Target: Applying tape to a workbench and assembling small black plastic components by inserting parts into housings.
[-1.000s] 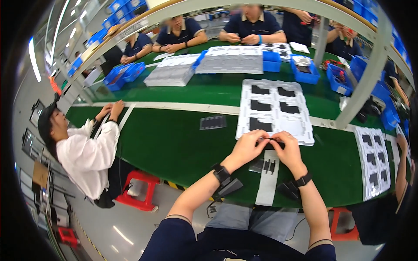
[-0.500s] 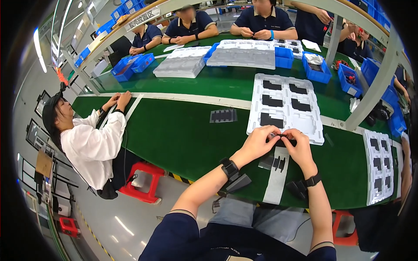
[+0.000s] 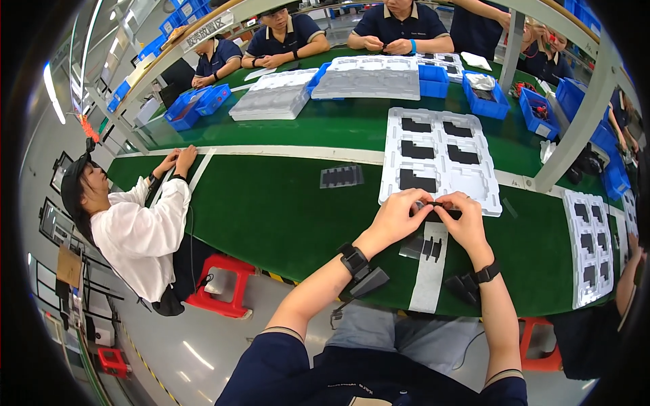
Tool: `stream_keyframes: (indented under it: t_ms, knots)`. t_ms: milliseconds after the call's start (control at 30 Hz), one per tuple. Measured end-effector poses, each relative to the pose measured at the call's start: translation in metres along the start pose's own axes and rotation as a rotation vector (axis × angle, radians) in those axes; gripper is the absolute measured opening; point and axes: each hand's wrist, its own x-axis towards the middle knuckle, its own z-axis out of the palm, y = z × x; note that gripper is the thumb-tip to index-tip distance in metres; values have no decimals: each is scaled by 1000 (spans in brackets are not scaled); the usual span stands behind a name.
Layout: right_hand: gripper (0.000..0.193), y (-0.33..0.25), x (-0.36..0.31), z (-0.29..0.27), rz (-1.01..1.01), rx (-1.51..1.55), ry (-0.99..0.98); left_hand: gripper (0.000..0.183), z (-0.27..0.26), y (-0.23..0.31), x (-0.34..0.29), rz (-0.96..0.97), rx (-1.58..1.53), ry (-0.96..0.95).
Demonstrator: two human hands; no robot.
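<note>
Black and thin, the small strip-like part (image 3: 439,205) is pinched between both hands just above the near edge of the white moulded tray (image 3: 440,161). Its long axis runs left to right, roughly level, one end toward each hand. It looks light and probably a little flexible, the sort of piece best held by its two ends with fingertips, as it is here; squeezing its middle might bend it. The left hand (image 3: 396,215) is curled nearly closed, thumb and forefinger on the left end; the right hand (image 3: 467,218) does the same on the right end. Just nearer lie more small black parts (image 3: 428,247) on a pale grey strip (image 3: 430,271) on the green table (image 3: 271,210). To the left sits a dark flat insert (image 3: 341,176). Farther off, grey tray stacks (image 3: 369,81) and blue bins (image 3: 486,95) stand before seated co-workers.
</note>
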Motion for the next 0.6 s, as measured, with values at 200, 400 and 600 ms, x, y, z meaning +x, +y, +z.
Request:
stream_keyframes:
  t_ms: [200, 400, 600]
  knots:
    - [9, -4, 2, -9, -82, -96, -22, 10, -2, -1, 3, 1, -85, -35]
    - [8, -5, 3, -8, -48, -58, -48, 11, -1, -1, 2, 5, -68, -17]
    - [8, -4, 5, -6, -22, -22, -58, 10, 2, -1, 2, 4, 10, -9]
